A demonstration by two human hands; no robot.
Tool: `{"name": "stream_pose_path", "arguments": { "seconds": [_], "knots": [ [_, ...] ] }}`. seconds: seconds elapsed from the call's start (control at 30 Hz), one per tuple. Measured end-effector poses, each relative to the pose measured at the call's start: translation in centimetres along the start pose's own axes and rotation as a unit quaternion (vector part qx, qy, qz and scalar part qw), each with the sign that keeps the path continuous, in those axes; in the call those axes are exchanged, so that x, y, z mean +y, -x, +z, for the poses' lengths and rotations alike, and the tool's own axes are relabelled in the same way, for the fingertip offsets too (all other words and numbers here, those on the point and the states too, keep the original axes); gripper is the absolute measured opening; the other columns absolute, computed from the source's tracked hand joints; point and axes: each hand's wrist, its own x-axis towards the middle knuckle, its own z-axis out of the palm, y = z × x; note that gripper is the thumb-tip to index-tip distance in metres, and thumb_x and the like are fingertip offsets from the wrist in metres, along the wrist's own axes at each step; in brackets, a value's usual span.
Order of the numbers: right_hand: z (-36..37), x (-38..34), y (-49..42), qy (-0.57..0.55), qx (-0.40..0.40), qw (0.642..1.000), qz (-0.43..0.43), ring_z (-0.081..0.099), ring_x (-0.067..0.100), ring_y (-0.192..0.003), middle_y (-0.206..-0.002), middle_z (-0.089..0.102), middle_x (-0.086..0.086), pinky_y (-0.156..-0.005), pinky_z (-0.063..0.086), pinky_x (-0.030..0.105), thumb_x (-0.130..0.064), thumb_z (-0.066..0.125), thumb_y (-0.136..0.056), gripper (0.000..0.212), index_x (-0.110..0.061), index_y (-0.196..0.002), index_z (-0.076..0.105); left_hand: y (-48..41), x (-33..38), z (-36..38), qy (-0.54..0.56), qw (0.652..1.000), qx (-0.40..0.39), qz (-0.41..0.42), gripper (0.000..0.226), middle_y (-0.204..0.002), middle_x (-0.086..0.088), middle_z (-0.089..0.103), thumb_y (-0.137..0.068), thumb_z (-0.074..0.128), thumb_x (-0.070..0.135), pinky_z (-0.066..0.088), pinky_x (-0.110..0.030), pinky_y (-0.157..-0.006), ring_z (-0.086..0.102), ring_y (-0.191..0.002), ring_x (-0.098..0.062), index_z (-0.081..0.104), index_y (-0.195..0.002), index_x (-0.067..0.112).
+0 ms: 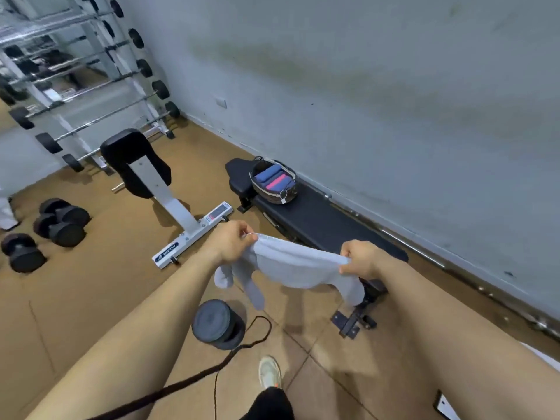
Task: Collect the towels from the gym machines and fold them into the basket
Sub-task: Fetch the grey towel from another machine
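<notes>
Pale grey terry towel (298,266) stretched in mid-air, soft corners drooping. Left hand (231,242) and right hand (362,258) each pinch its top edge. Beyond, oval woven basket (274,194) holds rolled blue and pink cloths, sitting on padded black bench (318,221).

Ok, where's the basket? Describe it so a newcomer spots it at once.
Along the grey wall lies a long black bench; the basket sits on its far end. It is dark, woven and oval, the only thing there holding folded blue and pink towels.
</notes>
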Motion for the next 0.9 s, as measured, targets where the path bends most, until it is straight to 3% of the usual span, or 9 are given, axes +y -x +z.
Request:
{"name": "stream_pose_path", "arguments": {
  "seconds": [0.1,0.2,0.33,0.47,0.63,0.77,0.9],
  "knots": [
    [-3.0,1.2,-5.8,0.005,0.029,0.999,0.034,0.059,0.021,-0.087,-0.096,0.062,-0.001,-0.077,0.05,0.039,-0.033,0.061,-0.087,0.011,-0.026,-0.088,0.051,-8.7,1.0,-1.1,0.0,0.999,-0.014,0.029,0.017,-0.072,0.01,0.057,-0.095,0.06,0.032,0.036,-0.026,-0.059,0.052,-0.069,-0.007,0.062,-0.08,0.025],
    [-5.8,2.3,-10.8,0.012,0.055,0.995,0.077,0.057,0.023,-0.088,-0.097,0.06,0.0,-0.075,0.048,0.038,-0.041,0.05,-0.097,0.018,-0.023,-0.098,0.049,-16.9,1.8,-1.8,0.012,0.998,-0.03,0.059,0.018,-0.073,0.008,0.061,-0.092,0.063,0.033,0.038,-0.027,-0.061,0.056,-0.072,-0.011,0.061,-0.076,0.026],
    [-8.9,3.6,-16.3,-0.009,0.095,0.986,0.14,0.057,0.022,-0.086,-0.099,0.06,0.0,-0.071,0.047,0.037,-0.048,0.046,-0.1,0.025,-0.023,-0.103,0.049,-27.3,3.4,-2.6,-0.002,0.991,-0.081,0.106,0.016,-0.081,0.003,0.066,-0.095,0.061,0.033,0.041,-0.029,-0.067,0.059,-0.077,-0.015,0.065,-0.085,0.022],
    [-12.1,4.9,-20.4,-0.025,0.082,0.981,0.174,0.055,0.017,-0.078,-0.09,0.059,-0.003,-0.064,0.041,0.033,-0.048,0.052,-0.097,0.023,-0.026,-0.091,0.05,-35.9,5.4,-2.6,-0.036,0.985,-0.109,0.131,0.01,-0.074,0.01,0.06,-0.097,0.06,0.028,0.039,-0.028,-0.07,0.056,-0.077,-0.016,0.063,-0.088,0.024],
    [-14.9,8.3,-24.8,-0.132,0.081,0.973,0.168,0.04,0.015,-0.06,-0.063,0.044,-0.004,-0.056,0.028,0.032,-0.051,0.068,-0.087,0.047,-0.019,-0.063,0.043,-45.0,7.2,-2.1,-0.066,0.976,-0.112,0.174,0.017,-0.083,0.001,0.059,-0.091,0.067,0.025,0.039,-0.027,-0.069,0.059,-0.083,-0.023,0.068,-0.076,0.031],
    [-16.4,10.4,-27.6,-0.209,0.109,0.956,0.175,0.039,0.015,-0.059,-0.058,0.043,-0.005,-0.057,0.031,0.031,-0.054,0.071,-0.084,0.049,-0.019,-0.06,0.047,-49.7,8.5,-1.5,-0.032,0.976,-0.106,0.19,0.009,-0.091,-0.001,0.07,-0.092,0.067,0.022,0.042,-0.028,-0.075,0.061,-0.087,-0.019,0.073,-0.087,0.02],
    [-15.8,11.0,-29.3,-0.225,0.113,0.945,0.207,0.041,0.017,-0.063,-0.063,0.047,-0.003,-0.058,0.031,0.031,-0.04,0.071,-0.087,0.036,-0.017,-0.068,0.052,-53.3,9.2,-0.5,-0.009,0.968,-0.136,0.213,0.008,-0.093,0.001,0.069,-0.094,0.065,0.023,0.038,-0.023,-0.074,0.061,-0.089,-0.017,0.071,-0.091,0.019]
  ]
}}
